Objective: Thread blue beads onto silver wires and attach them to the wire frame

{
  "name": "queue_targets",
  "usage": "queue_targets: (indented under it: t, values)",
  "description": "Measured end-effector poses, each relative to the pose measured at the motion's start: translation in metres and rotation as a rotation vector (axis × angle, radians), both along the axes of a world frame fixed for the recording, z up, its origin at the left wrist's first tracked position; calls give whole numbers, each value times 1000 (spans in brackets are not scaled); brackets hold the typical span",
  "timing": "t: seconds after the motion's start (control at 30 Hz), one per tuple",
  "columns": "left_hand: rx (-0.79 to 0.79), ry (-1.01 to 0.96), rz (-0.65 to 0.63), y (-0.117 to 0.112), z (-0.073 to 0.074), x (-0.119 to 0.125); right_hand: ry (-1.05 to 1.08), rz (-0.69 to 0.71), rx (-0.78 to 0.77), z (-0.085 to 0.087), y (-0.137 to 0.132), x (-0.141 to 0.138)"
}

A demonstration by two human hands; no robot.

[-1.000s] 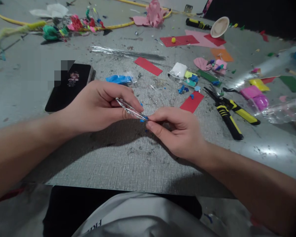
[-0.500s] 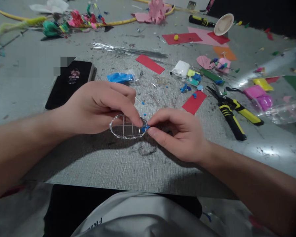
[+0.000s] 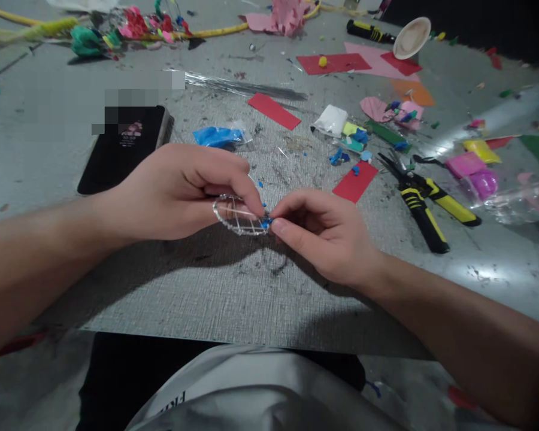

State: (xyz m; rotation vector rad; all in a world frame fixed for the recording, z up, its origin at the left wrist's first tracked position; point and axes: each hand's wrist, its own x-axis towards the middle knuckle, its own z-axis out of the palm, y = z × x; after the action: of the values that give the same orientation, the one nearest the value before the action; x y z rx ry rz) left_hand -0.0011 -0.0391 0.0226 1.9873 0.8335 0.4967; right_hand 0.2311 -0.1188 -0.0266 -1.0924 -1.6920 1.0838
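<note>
Left hand (image 3: 179, 191) grips a small wire frame (image 3: 239, 216), an oval hoop with crossed wires inside, thumb and forefinger clamped on its upper edge. The frame is held just above the grey mat (image 3: 233, 287), near centre. Right hand (image 3: 327, 236) pinches a blue bit (image 3: 265, 223) against the frame's right end, fingertips closed on it.

Progress, as judged: the hoop and its cross wires are formed; blue material is attached at one point only. The rest of the rim shows bare wire, so most of the covering appears outstanding.

Surroundings: pliers (image 3: 424, 200) lie right of the hands, untouched. A red card (image 3: 354, 182) sits between pliers and hands. A blue packet (image 3: 218, 136) and a black phone (image 3: 123, 146) lie on the far left side. A bundle of wires (image 3: 242, 88) lies farther off. Coloured scraps are scattered at far right.
</note>
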Motion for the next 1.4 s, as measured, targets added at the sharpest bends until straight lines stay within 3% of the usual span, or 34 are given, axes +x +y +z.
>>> queue_targets:
  t: [0.2, 0.4, 0.57, 0.8, 0.9, 0.97, 1.13, 1.3, 1.4]
  values:
    - [-260, -115, 214, 0, -5, 7, -115, -137, 112, -2, 2, -3]
    - [-640, -260, 273, -2, -6, 12, -296, -185, 222, 2, 4, -4]
    - [-869, -470, 504, -1, -5, 15, -518, -253, 295, -4, 10, 0]
    - [-667, -562, 574, -6, -7, 15, -744, -418, 447, -11, 15, 2]
    - [-648, -560, 463, -15, -9, 17, -709, -420, 515, -7, 12, 1]
    - [-608, -516, 354, -20, -11, 17, -623, -336, 589, -3, 9, -1]
    - [-289, -303, 143, -28, -14, 11, -474, -104, 669, 2, 2, -4]
    - [-116, -136, -25, -32, -14, 13, -427, -103, 608, 1, 6, -2]
    - [50, -89, 20, -24, -17, 16, -341, -158, 561, -1, 13, 1]
